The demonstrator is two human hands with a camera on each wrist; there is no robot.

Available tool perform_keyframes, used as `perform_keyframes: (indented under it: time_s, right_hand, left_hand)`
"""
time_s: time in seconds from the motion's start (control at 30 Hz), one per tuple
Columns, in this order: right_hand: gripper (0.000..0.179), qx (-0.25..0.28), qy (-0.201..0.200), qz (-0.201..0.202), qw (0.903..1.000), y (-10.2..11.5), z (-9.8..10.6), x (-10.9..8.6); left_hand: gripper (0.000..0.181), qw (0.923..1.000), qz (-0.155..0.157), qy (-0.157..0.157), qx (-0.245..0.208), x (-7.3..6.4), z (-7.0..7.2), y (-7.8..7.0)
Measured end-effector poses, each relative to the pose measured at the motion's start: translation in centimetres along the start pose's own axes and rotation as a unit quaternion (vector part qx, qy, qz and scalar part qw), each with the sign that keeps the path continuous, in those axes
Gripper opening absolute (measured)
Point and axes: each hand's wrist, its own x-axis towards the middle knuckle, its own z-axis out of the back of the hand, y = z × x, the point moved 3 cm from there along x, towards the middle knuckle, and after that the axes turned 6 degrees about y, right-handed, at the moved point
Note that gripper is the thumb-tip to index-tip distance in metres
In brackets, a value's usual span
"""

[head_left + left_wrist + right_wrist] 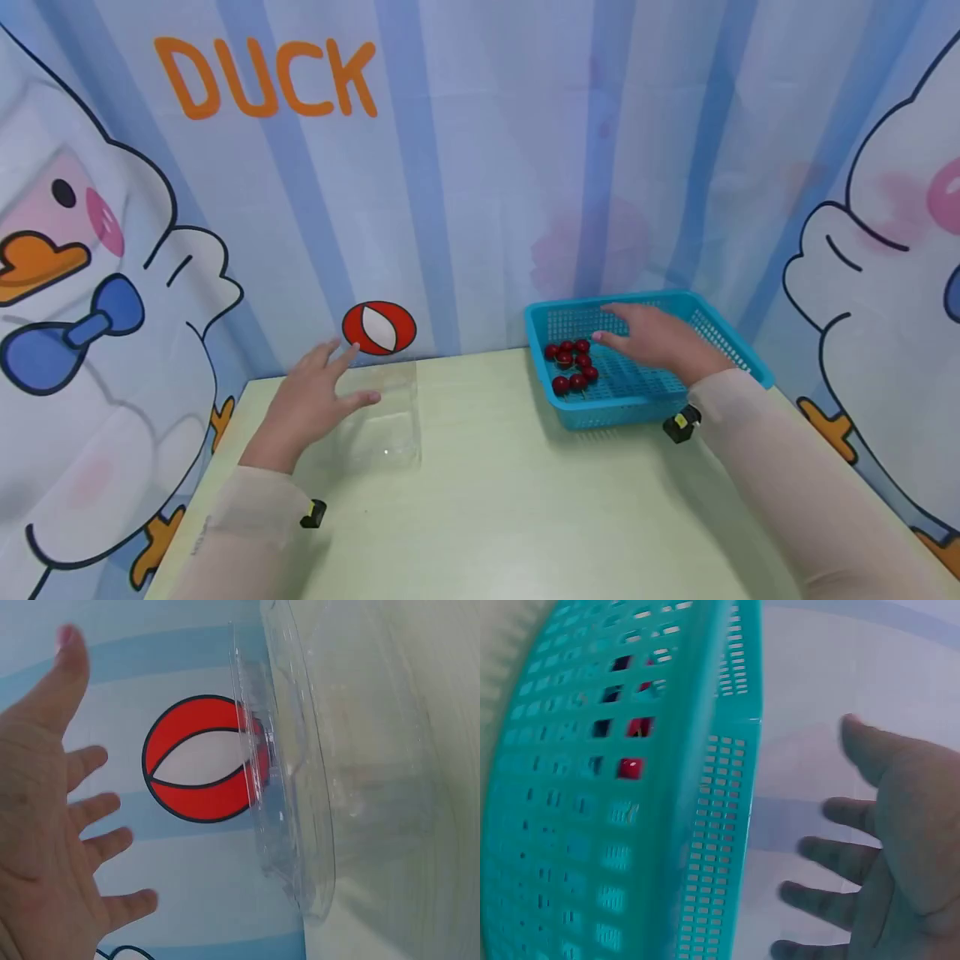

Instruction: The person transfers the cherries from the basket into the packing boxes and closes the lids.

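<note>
My left hand (313, 402) hovers by a clear plastic container (386, 425), thumb spread from loosely bent fingers, holding nothing. In the left wrist view the transparent container (315, 772) stands apart from the fingertips. Over the blue basket (615, 408) is my right hand (651, 337), also holding nothing, its thumb and fingers pointing left. Several dark red cherries (577, 382) lie at the basket's left end. Through the mesh wall in the right wrist view, bits of red cherry (630, 768) show, and the right hand (900, 847) is above the rim with fingers spread.
A pale wooden table (495, 500) carries both containers, the clear one left and the basket right. Behind it hangs a blue striped curtain (495, 167) with duck figures and a red-and-white oval (401, 327). Small black devices sit at both wrists.
</note>
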Motion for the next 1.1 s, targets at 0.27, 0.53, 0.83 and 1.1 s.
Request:
perform_keyframes:
  time_s: [0.27,0.53,0.83,1.1]
  right_hand:
    - [0.067,0.015,0.042,-0.009,0.9990,0.2,1.4,1.1]
    - [0.052,0.026,0.076,0.007,0.9967,0.8,3.1,3.1]
    - [0.047,0.055,0.123,-0.009,0.9908,1.2,2.6,6.5]
    - [0.039,0.061,0.156,-0.037,0.9851,0.5,0.5,8.7]
  left_hand:
    - [0.126,0.9951,0.013,0.096,-0.020,-0.3,-0.8,1.5]
    - [0.128,0.9849,0.004,0.157,-0.072,-0.6,-1.4,3.0]
    - [0.122,0.9781,0.007,0.184,-0.098,-0.3,-2.1,3.3]
    - [0.115,0.9752,0.007,0.195,-0.104,0.5,-2.9,2.4]
